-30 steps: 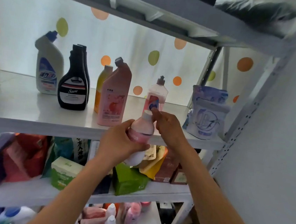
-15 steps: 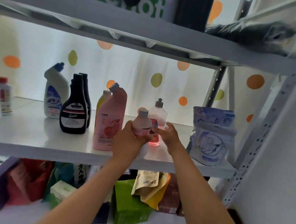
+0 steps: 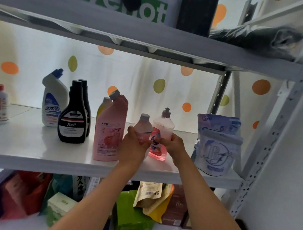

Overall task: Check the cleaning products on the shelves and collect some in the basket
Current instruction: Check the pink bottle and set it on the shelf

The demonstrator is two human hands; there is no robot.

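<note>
- The shelf [image 3: 31, 151] is a flat white board on which bottles and pouches stand; it is judged rigid and smooth, so a bottle set near its front edge could slide if nudged.
- The tall pink bottle [image 3: 110, 129] stands just left of the hands, close enough to be knocked during handling.
- The clear bottle with pink liquid [image 3: 160, 134] stands upright just behind the hands, only partly filled, so it is judged light and easily tipped.
- The small pink bottle [image 3: 142, 128] is held upright above the shelf's front part, between those two neighbours. It is judged light, of stiff plastic, slightly slippery where the label is glossy; the waist below the shoulder is the better place to be gripped, not the grey cap.
- The left hand [image 3: 132, 148] is wrapped round the small bottle's body.
- The right hand [image 3: 173, 145] is curled at the bottle's right side, its fingertips pinching near the label.
</note>
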